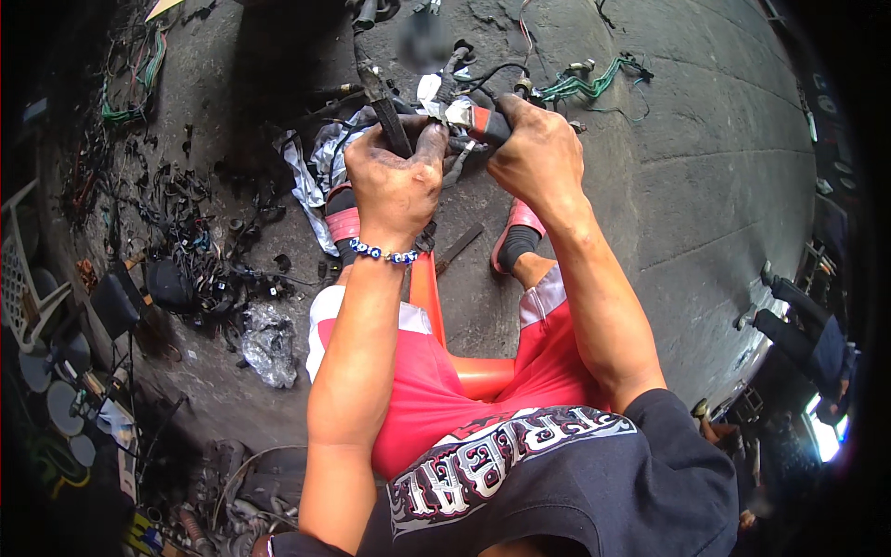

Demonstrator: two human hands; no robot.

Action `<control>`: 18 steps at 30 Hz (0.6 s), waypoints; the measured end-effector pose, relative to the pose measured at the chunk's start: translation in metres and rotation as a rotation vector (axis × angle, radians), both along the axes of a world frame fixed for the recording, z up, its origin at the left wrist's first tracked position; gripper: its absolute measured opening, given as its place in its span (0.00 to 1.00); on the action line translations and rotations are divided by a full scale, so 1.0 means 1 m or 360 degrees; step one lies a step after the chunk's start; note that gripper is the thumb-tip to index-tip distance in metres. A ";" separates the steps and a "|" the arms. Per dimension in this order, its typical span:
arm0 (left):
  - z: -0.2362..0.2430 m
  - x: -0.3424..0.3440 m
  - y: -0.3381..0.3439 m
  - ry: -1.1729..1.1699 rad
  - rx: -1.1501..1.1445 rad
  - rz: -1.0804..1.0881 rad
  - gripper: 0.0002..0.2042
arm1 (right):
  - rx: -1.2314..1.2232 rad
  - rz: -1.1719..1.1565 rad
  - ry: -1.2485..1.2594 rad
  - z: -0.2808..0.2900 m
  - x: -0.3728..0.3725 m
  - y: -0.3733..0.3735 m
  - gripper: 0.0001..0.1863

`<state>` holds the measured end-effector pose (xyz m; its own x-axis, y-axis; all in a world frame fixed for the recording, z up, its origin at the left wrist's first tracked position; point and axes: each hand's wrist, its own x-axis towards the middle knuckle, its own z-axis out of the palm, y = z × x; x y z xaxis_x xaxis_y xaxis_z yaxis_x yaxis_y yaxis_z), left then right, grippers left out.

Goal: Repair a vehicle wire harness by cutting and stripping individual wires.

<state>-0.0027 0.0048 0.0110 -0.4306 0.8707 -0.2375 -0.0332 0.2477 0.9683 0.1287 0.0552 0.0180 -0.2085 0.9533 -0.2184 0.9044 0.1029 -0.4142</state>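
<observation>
My left hand (394,186) is closed round a dark, sleeved wiring bundle (376,88), its blackened thumb raised beside a small white scrap (429,88). My right hand (538,153) grips a red-and-black handled tool (487,124), whose metal head touches the bundle near my left thumb; the exact contact is too small to make out. Loose dark wires and connectors branch out above both hands. Crumpled silvery-white wrapping (306,186) lies on the ground just left of my left hand.
Tangled black harness scraps (195,260) and clear plastic (269,343) lie left. Green wires (594,88) lie at upper right. An orange plastic seat (483,371) is under me, a flat dark bar (459,246) between my feet. Another person's legs (789,334) show at right.
</observation>
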 end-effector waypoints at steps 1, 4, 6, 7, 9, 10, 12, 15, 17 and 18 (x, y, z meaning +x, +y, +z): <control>0.004 0.001 0.000 0.0038 -0.0057 -0.0045 0.04 | -0.0001 -0.0011 -0.0004 0.000 0.001 0.002 0.09; -0.001 0.005 0.000 0.0142 -0.0004 -0.0084 0.05 | -0.0080 -0.0080 -0.0064 -0.003 0.003 0.008 0.08; -0.004 0.002 -0.002 0.0210 0.0112 -0.0073 0.07 | -0.0037 -0.0021 -0.0122 -0.009 0.003 0.010 0.10; -0.004 0.000 -0.004 0.0375 0.0078 -0.0153 0.07 | -0.0033 -0.0027 -0.0124 -0.021 0.011 0.016 0.10; 0.010 0.006 -0.015 0.0437 -0.0037 -0.0177 0.07 | 0.0036 -0.0541 -0.0373 -0.044 0.050 0.038 0.10; 0.011 0.000 -0.026 0.0385 -0.0069 -0.0207 0.07 | -0.0211 -0.0825 -0.0202 -0.035 0.078 0.053 0.12; 0.010 -0.021 -0.032 0.0265 -0.0291 0.0029 0.07 | -0.0024 -0.0731 -0.0142 -0.029 0.072 0.045 0.14; 0.009 -0.029 -0.020 -0.0023 -0.0296 0.0116 0.06 | 0.0346 -0.0201 0.0371 -0.010 0.034 0.015 0.15; 0.011 -0.028 -0.021 -0.0008 -0.0278 0.0078 0.05 | 0.0175 0.0063 0.0441 -0.010 0.005 0.006 0.18; 0.015 -0.025 -0.020 -0.0008 -0.0240 0.0085 0.05 | 0.0041 0.0141 0.0459 -0.010 -0.003 0.001 0.18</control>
